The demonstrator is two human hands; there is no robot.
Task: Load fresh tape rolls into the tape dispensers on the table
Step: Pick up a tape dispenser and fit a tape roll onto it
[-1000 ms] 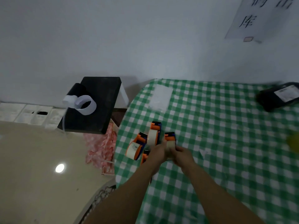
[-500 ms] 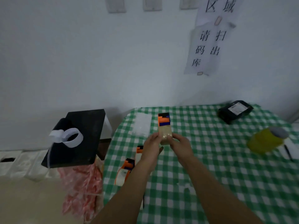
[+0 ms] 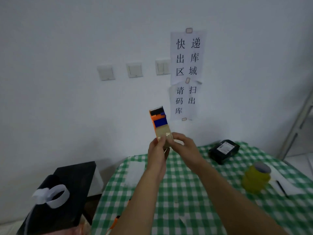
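Two hands hold one dispenser (image 3: 159, 122) up, mid frame.
Left hand (image 3: 157, 150) and right hand (image 3: 183, 148) fingers pinch its tape roll (image 3: 164, 134); next, pull the tape end up to the blade.

The hands' grip hides the tape roll (image 3: 165, 135) base; orange dispensers (image 3: 116, 219) (behind forearm) barely show.

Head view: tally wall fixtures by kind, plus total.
Wall switches: 3
Paper signs: 2
Total: 5
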